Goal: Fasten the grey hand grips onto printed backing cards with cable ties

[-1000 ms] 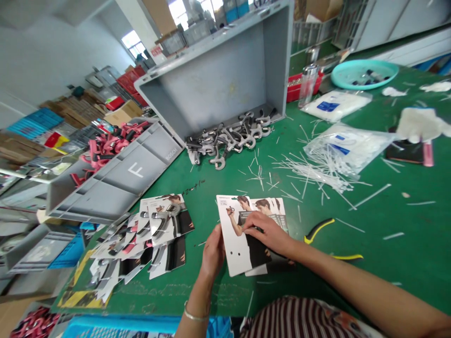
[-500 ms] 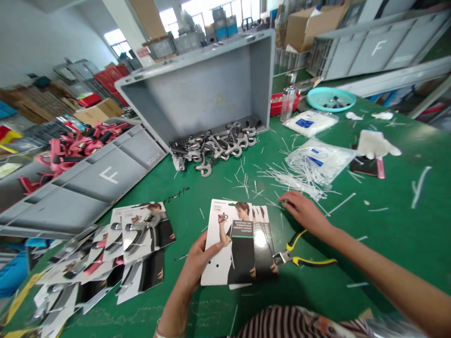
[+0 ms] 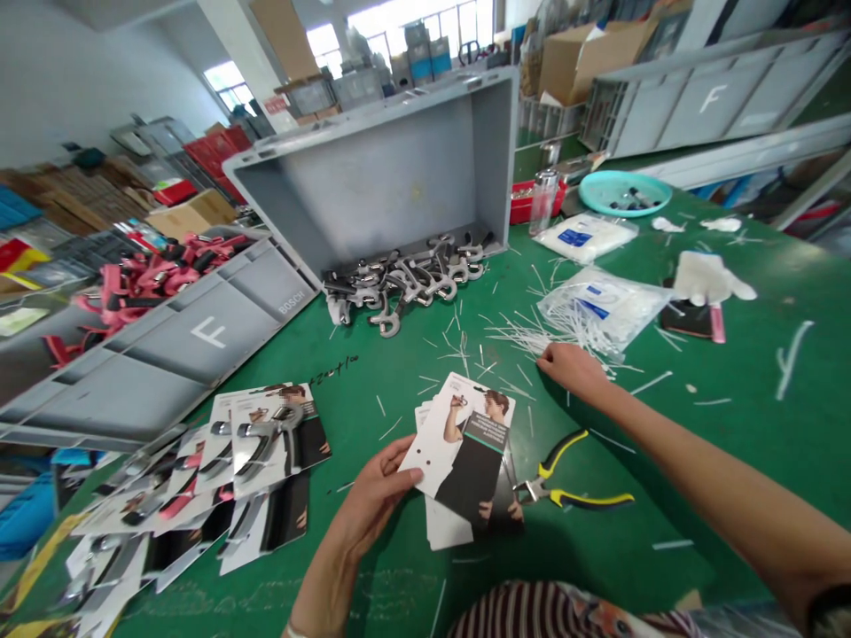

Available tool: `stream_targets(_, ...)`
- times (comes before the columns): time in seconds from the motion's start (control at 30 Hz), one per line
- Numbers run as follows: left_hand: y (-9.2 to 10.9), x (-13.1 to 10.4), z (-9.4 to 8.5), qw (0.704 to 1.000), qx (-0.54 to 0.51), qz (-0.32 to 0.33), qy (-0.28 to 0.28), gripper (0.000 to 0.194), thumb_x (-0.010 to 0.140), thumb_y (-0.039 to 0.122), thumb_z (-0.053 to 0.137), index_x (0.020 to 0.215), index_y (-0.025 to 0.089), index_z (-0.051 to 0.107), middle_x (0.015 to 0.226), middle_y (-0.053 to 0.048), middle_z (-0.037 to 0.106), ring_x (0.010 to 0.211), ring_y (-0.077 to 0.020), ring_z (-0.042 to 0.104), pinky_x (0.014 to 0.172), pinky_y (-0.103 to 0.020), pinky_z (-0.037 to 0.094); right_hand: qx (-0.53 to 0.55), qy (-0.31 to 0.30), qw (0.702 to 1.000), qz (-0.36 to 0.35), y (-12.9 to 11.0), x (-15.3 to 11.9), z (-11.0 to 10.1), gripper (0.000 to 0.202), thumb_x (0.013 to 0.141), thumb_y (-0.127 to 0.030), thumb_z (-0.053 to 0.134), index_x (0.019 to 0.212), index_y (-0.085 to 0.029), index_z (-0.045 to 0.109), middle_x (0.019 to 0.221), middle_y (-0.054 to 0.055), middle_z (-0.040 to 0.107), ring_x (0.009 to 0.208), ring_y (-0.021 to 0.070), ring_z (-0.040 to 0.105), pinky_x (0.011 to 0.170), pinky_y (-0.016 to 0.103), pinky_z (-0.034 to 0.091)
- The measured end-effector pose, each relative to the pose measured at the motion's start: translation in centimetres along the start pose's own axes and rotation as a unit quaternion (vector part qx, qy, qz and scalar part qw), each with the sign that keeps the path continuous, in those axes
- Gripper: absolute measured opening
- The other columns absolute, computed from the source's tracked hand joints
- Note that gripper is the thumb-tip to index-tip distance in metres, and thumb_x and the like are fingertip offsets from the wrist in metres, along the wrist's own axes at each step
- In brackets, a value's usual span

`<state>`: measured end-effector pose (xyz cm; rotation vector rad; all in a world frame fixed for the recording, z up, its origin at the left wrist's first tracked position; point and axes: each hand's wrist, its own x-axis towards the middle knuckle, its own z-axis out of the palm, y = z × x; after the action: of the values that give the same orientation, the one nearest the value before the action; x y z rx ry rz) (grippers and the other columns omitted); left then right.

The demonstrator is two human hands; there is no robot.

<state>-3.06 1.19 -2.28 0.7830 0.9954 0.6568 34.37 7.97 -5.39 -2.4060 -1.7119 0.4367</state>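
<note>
My left hand (image 3: 380, 490) grips the left edge of a printed hand-grip packaging card (image 3: 458, 456), thumb on top. The card is tilted over a small stack of similar cards (image 3: 447, 525) on the table. My right hand (image 3: 575, 370) is closed at the near edge of a loose pile of white cable ties (image 3: 525, 335); what its fingertips pinch, if anything, is hidden. Between the cards and my right forearm lie yellow-and-black cutting pliers (image 3: 591, 501) with their handles spread.
Cards with grips attached (image 3: 266, 443) overlap at left. Grey-and-black hand grips (image 3: 412, 279) spill from a tipped grey crate (image 3: 372, 177). Another crate (image 3: 226, 328) holds pink grips. A cable-tie bag (image 3: 615, 306), a white glove (image 3: 708, 276) and a turquoise dish (image 3: 625, 208) lie at right.
The top card has turned clockwise and lifted at an angle in my left hand, uncovering more of the stack. My right hand has moved slightly right and its fingers have closed at the cable ties.
</note>
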Motion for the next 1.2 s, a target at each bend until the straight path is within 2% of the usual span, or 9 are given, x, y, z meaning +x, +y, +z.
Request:
stream_targets(0.1,-1.2,-1.4,0.1,0.996,-0.040,0.029,0.068,0.048,0.069,0.019,0.081,0.115,0.014,0.067,0.110,-0.011,0.072,0.098,-0.0196,0.066,0.090,-0.028,0.050,0.011,0.015,1.000,-0.017,0.3,-0.1,-1.1,0.018,0.087,-0.024,0.053,0.088,-0.014,0.069,0.086,0.013,0.071,0.080,0.0239,0.067,0.070,0.030,0.044)
stream_targets(0.27,-0.2,-1.7,0.8,0.989,0.012,0.108,0.100,0.030,0.077,0.026,0.074,0.103,0.012,0.070,0.086,-0.006,0.071,0.066,-0.0118,0.062,0.060,-0.022,0.051,0.188,0.046,0.980,-0.048,0.0,-1.3,-4.0,0.017,0.091,-0.024,0.053,0.102,-0.014,0.061,0.078,0.009,0.070,0.059,0.0171,0.065,0.066,0.031,0.048)
stream_targets(0.33,0.5,-1.6,1.0,0.990,0.043,0.116,0.069,0.029,0.080,0.029,0.070,0.103,0.012,0.070,0.079,-0.005,0.069,0.060,-0.0118,0.061,0.055,-0.023,0.051,0.342,0.030,0.937,-0.066,-1.4,-3.2,-4.8,0.014,0.091,-0.030,0.055,0.094,-0.018,0.060,0.075,0.007,0.070,0.055,0.0163,0.064,0.061,0.030,0.050)
stream_targets(0.4,0.8,-1.4,1.3,0.991,0.063,0.111,0.032,0.032,0.081,0.031,0.069,0.106,0.012,0.069,0.076,-0.005,0.068,0.055,-0.0129,0.061,0.053,-0.025,0.052,0.483,0.000,0.869,-0.103,-3.7,-6.2,-5.0,0.017,0.090,-0.037,0.059,0.090,-0.020,0.059,0.075,0.005,0.070,0.054,0.0160,0.064,0.055,0.029,0.052)
stream_targets(0.47,0.8,-1.2,1.7,0.991,0.074,0.110,0.007,0.035,0.081,0.034,0.068,0.109,0.012,0.067,0.077,-0.005,0.068,0.051,-0.0139,0.062,0.050,-0.026,0.052,0.525,-0.025,0.835,-0.160,-6.5,-9.6,-4.5,0.018,0.090,-0.039,0.061,0.090,-0.021,0.057,0.073,0.002,0.070,0.054,0.0152,0.065,0.055,0.028,0.055)
stream_targets(0.63,0.6,-0.9,2.1,0.988,0.099,0.121,0.000,0.040,0.082,0.036,0.067,0.115,0.013,0.066,0.079,-0.005,0.068,0.052,-0.0147,0.063,0.051,-0.027,0.051,0.465,0.052,0.846,-0.255,-11.0,-14.4,-1.9,0.015,0.095,-0.035,0.057,0.098,-0.021,0.063,0.095,0.006,0.071,0.079,0.0171,0.072,0.073,0.030,0.061)
stream_targets(0.87,0.9,-0.9,2.1,0.984,0.125,0.122,0.018,0.042,0.081,0.038,0.069,0.117,0.016,0.067,0.077,-0.002,0.068,0.052,-0.0141,0.063,0.055,-0.026,0.050,0.450,0.044,0.844,-0.288,-11.7,-13.9,0.1,0.016,0.097,-0.034,0.053,0.105,-0.023,0.062,0.101,0.006,0.070,0.081,0.0174,0.073,0.072,0.031,0.064)
stream_targets(1.07,1.1,-0.7,2.4,0.979,0.139,0.150,0.014,0.040,0.083,0.038,0.066,0.118,0.019,0.068,0.125,-0.010,0.061,0.058,-0.0122,0.065,0.052,-0.026,0.052,0.471,0.010,0.835,-0.285,-12.0,-13.8,0.9,0.015,0.097,-0.031,0.054,0.105,-0.022,0.063,0.098,0.005,0.070,0.081,0.0165,0.073,0.074,0.030,0.064)
stream_targets(1.2,1.3,-0.7,2.4,0.977,0.148,0.157,0.003,0.038,0.085,0.037,0.064,0.120,0.021,0.067,0.134,-0.010,0.056,0.059,-0.0114,0.066,0.051,-0.025,0.051,0.513,0.004,0.815,-0.269,-12.2,-13.8,0.5,0.014,0.096,-0.032,0.055,0.103,-0.021,0.062,0.096,0.005,0.069,0.079,0.0157,0.073,0.073,0.030,0.064)
